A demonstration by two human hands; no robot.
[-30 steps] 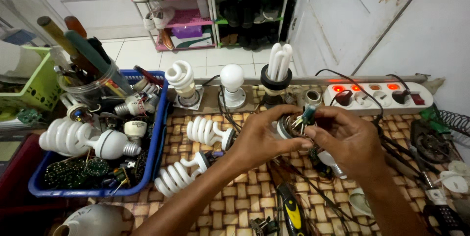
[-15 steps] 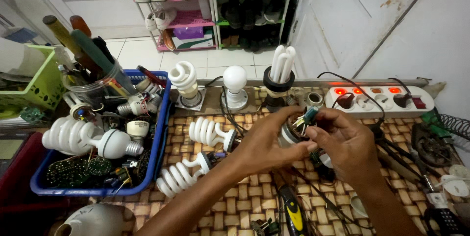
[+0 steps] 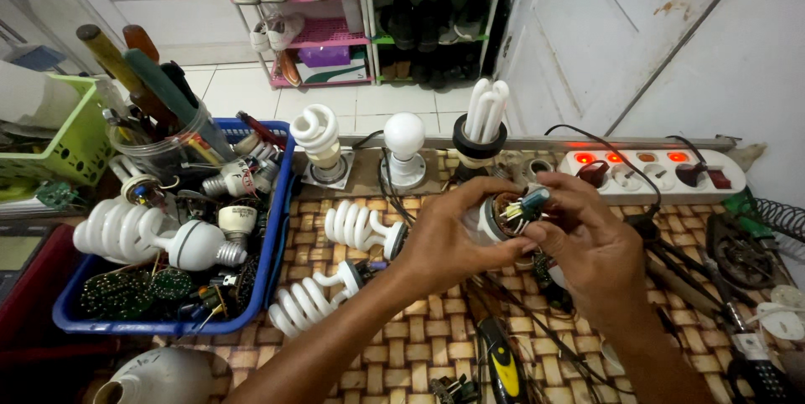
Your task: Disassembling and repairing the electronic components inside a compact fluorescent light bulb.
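Closest to the camera, a white rounded lamp housing (image 3: pixel 163 377) is seen at the bottom left edge, and a yellow-and-black tool (image 3: pixel 501 364) is laid on the woven mat (image 3: pixel 402 345) between the two forearms.

Just past that, an opened bulb base (image 3: pixel 495 220) is held above the middle of the mat. It's gripped by the left hand (image 3: pixel 449 240), fingers wrapped tight around the white shell. The open end is pointed to the right, so the long axis runs roughly left-right, tipped up a bit. The right hand (image 3: pixel 587 240) is closed on the small circuit board (image 3: pixel 521 205) poking out of that open end, thumb and fingertips pinched together on it. A blue part can be made out on the board; the rest is too small to tell.

To the left of the hands, two spiral bulbs are laid on the mat: one (image 3: pixel 360 228) nearer the hands, one (image 3: pixel 310 303) lower down, both with the base pointing right.

Further left, a blue tray (image 3: pixel 272 228) is filled with more bulbs and green boards; one big spiral bulb (image 3: pixel 134 232) is laid across it.

Behind the hands, three bulbs are stood upright in sockets: a spiral one (image 3: pixel 317 136), a round one (image 3: pixel 404 137) and a tube one (image 3: pixel 485 115). A white power strip (image 3: pixel 662 173) is set to the right, with four lit red switches counted.

Farthest back, a shoe rack (image 3: pixel 369 14) is stood against the wall.
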